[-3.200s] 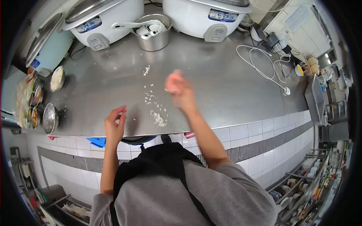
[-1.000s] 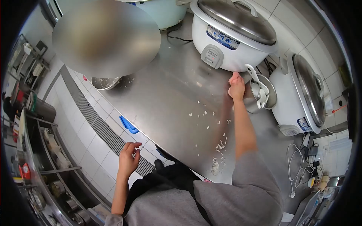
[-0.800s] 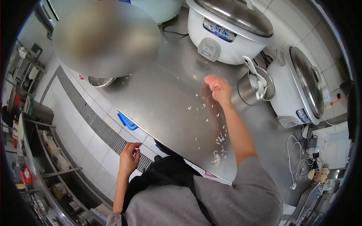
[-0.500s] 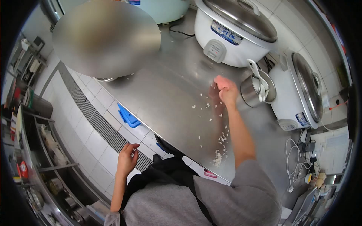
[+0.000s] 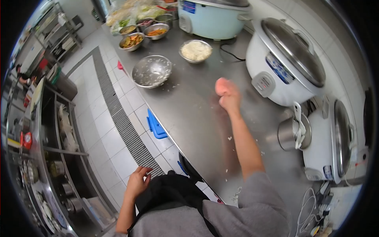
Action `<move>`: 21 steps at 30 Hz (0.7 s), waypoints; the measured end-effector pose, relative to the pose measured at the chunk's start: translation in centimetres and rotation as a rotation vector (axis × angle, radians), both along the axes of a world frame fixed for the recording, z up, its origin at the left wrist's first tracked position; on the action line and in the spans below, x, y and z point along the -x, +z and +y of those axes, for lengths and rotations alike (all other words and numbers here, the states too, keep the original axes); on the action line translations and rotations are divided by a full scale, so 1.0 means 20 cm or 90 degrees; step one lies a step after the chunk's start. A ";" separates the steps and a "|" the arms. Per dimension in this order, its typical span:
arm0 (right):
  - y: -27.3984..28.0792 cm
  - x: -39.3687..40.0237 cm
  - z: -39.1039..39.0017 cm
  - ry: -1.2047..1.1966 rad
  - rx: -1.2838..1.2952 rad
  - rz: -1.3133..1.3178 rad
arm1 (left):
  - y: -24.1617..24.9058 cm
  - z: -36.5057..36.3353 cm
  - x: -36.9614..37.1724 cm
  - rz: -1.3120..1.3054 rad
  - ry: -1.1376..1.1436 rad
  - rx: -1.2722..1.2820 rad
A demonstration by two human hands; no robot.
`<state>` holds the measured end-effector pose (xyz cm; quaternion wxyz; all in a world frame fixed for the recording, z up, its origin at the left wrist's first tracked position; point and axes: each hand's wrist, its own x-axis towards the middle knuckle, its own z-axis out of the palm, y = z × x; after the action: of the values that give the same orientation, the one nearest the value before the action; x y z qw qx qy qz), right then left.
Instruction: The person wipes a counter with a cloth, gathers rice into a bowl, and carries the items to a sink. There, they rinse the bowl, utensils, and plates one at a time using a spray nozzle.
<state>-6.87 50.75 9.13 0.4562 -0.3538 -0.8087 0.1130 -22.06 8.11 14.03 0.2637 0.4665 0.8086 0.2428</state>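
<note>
- Hands at a kitchen counter: the person's right hand (image 5: 226,94) is stretched out over the brushed stainless-steel worktop (image 5: 197,118), fingers curled into a loose fist; motion blur hides whether anything is pinched inside, so its contents cannot be told.
- The left hand (image 5: 138,182) hangs off the counter edge beside the black apron (image 5: 166,193), fingers half-curled and holding nothing.
- Scattered white rice grains (image 5: 229,138) lie on the steel behind the right fist, back along the forearm toward the body, well apart from the fingers; a few more sit near the counter's near edge by the elbow.
- Ahead and to the left of the fist stands an empty round steel mixing bowl (image 5: 151,70); beyond the knuckles, a smaller steel bowl of white cooked rice (image 5: 195,50).
- To the fist's right sits a large white rice cooker with a grey metal lid (image 5: 286,63); further back on that side, a small steel pot holding white rice paddles (image 5: 294,132).
- Judged from the scene, sweeping grains cleanly would call for a flat hand kept low on the steel, drawing the bits into one pile rather than flicking them.
</note>
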 end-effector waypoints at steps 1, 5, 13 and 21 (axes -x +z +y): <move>0.03 -0.02 0.08 -0.011 -0.159 -0.002 | 0.01 -0.02 0.00 -0.004 0.033 -0.015; 0.06 -0.08 0.39 -0.136 0.194 -0.065 | -0.03 -0.11 0.05 0.003 0.097 -0.016; -0.15 0.44 0.76 -0.158 0.019 -0.226 | -0.23 0.44 0.49 -0.195 0.156 -0.201; 0.06 0.54 0.05 0.150 0.069 -0.112 | -0.06 1.21 0.99 -0.610 0.377 -0.223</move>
<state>-17.57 51.76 10.28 0.3471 -0.2888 -0.8744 0.1778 -41.96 32.38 12.82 0.4396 0.0958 0.6431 0.6197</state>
